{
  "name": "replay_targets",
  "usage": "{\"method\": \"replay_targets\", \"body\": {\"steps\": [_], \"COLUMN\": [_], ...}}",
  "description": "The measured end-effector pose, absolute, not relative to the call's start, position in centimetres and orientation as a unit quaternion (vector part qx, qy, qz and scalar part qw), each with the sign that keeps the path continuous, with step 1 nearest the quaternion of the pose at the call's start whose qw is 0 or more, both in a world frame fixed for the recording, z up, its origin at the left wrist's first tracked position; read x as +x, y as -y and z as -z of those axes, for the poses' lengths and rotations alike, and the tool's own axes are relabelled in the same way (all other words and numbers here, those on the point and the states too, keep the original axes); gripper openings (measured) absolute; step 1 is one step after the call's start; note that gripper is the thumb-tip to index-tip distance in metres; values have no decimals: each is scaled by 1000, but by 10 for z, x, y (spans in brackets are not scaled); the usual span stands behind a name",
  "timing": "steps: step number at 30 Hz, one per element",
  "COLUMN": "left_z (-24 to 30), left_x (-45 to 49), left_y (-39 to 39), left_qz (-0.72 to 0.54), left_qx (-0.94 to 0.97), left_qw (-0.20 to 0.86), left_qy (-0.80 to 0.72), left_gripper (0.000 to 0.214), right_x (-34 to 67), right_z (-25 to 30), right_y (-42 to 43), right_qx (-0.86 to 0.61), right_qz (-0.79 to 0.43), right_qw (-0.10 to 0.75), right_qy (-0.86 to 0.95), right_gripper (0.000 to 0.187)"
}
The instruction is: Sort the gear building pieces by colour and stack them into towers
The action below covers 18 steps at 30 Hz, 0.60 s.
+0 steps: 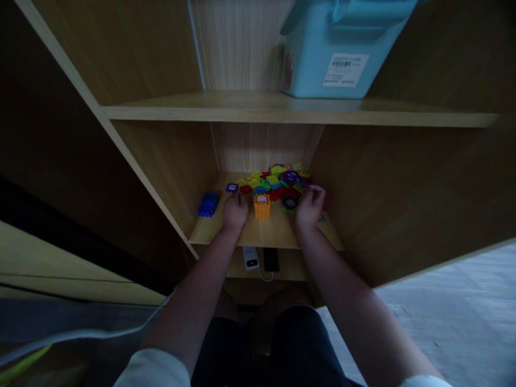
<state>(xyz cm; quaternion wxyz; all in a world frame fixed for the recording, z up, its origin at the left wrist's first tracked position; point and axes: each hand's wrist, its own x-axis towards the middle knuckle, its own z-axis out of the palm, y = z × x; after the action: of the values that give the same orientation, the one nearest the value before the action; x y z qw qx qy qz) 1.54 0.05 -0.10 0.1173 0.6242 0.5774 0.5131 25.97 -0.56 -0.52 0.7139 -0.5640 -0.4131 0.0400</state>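
Both my hands reach onto a low wooden shelf. A heap of colourful interlocking plastic pieces lies at the back of it. My left hand rests palm down with fingers curled, its tips at a purple piece and a red piece. Just right of that hand stands an orange block built from pieces. My right hand is curled at the heap's right edge, fingers over a dark purple piece. A blue built block lies at the shelf's left wall.
A light blue plastic bin with a white label stands on the shelf above. Below the low shelf lie a white power bank and a black phone, joined by a cable. Wooden side walls close the compartment left and right.
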Motion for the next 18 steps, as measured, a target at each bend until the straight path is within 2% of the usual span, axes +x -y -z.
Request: {"method": "replay_targets", "body": {"steps": [2, 4, 7, 8, 13, 18], "left_z": [1, 2, 3, 3, 0, -4], "left_x": [15, 14, 14, 13, 13, 13], "left_y": [-2, -3, -5, -5, -6, -4], "left_qz": [-511, -508, -508, -507, -506, -504], "left_qx": [624, 623, 622, 623, 625, 626], "left_qw": [122, 125, 130, 132, 138, 141], "left_qy": [-579, -581, -581, -581, -577, -578], "left_gripper": [24, 24, 25, 25, 25, 24], "right_x": [260, 263, 272, 276, 292, 296], "right_z": [2, -6, -25, -31, -55, -64], "right_y": [-7, -25, -55, -65, -97, -114], "right_qx": [-576, -611, -698, -704, -695, -666], "right_qz": [-27, -32, -44, -46, -54, -60], "right_qw": [690, 632, 444, 419, 351, 329], "right_qy": [437, 475, 560, 572, 625, 667], "right_gripper": [31, 36, 48, 46, 27, 36]}}
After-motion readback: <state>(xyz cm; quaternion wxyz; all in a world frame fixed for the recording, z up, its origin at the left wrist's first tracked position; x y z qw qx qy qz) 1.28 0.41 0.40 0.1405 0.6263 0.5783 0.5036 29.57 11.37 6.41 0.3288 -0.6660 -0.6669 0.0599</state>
